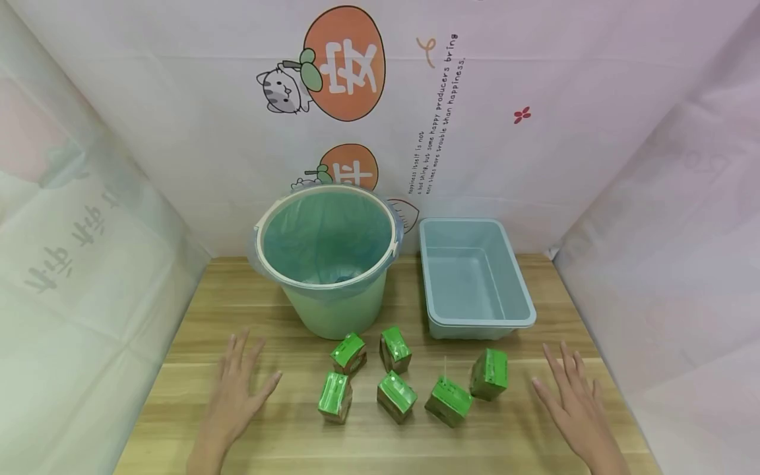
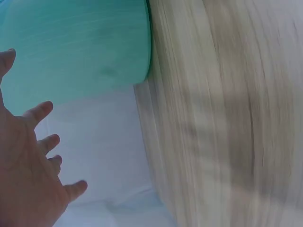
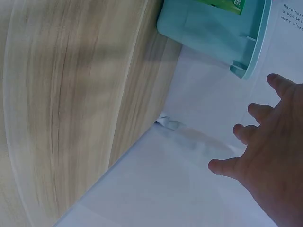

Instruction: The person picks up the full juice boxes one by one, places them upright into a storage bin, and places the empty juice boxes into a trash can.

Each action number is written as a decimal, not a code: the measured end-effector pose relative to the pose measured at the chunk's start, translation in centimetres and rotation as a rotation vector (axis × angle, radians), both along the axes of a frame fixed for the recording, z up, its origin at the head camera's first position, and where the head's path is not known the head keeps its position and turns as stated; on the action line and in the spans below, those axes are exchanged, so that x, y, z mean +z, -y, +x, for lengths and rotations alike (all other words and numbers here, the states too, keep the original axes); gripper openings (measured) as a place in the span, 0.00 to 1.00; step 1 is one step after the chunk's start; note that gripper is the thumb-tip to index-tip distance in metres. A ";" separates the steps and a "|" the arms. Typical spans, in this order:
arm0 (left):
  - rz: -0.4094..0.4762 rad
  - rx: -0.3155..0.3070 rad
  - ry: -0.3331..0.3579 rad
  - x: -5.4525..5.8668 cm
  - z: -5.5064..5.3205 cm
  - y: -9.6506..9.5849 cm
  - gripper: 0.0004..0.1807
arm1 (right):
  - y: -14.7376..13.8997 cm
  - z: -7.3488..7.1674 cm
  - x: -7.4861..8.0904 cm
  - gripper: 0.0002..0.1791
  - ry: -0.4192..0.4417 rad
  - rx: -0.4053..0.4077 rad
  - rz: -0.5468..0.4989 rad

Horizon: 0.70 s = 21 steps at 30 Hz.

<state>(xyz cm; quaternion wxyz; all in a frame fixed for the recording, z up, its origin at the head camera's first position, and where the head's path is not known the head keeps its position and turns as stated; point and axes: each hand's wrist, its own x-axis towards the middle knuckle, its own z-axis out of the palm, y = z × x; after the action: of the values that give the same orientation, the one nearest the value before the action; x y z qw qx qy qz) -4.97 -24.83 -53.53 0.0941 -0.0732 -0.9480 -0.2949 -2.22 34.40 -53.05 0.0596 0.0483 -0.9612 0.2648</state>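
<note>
Several small drink cartons with green tops and brown sides stand loosely grouped on the wooden table (image 1: 285, 439) in the head view. A thin pale straw sticks up from one carton (image 1: 449, 400). My left hand (image 1: 234, 392) is held with fingers spread, left of the cartons and apart from them. On the other side, my right hand (image 1: 572, 402) has its fingers spread too, nearest to the rightmost carton (image 1: 490, 375) and not touching it. Neither hand holds anything. The left wrist view shows the left hand (image 2: 28, 170) beside the green bucket (image 2: 94, 52).
Behind the cartons stands the pale green bucket (image 1: 341, 310) with a clear plastic liner over its rim. A light blue rectangular basin (image 1: 479, 323) sits to its right. White printed cloth (image 1: 225, 132) walls off the back and both sides.
</note>
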 end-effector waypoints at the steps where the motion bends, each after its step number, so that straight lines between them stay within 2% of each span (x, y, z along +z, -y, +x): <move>1: 0.018 -0.004 0.007 0.0 0.0 -0.1 0.40 | 0.0 -0.1 0.1 0.40 -0.003 0.002 0.001; 11: 0.204 -0.034 0.065 -0.4 0.3 -2.1 0.41 | 0.0 -1.8 0.8 0.40 -0.005 0.036 -0.011; 21: 0.286 -0.087 0.057 -1.5 0.9 -4.0 0.43 | -0.2 -3.6 1.1 0.40 -0.020 0.055 -0.002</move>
<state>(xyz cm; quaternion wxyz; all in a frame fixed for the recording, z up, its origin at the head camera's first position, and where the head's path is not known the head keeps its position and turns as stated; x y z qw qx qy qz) -4.07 -20.79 -55.05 0.0639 -0.0919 -0.8946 -0.4327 -5.86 34.56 -51.96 0.0621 0.0775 -0.9587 0.2666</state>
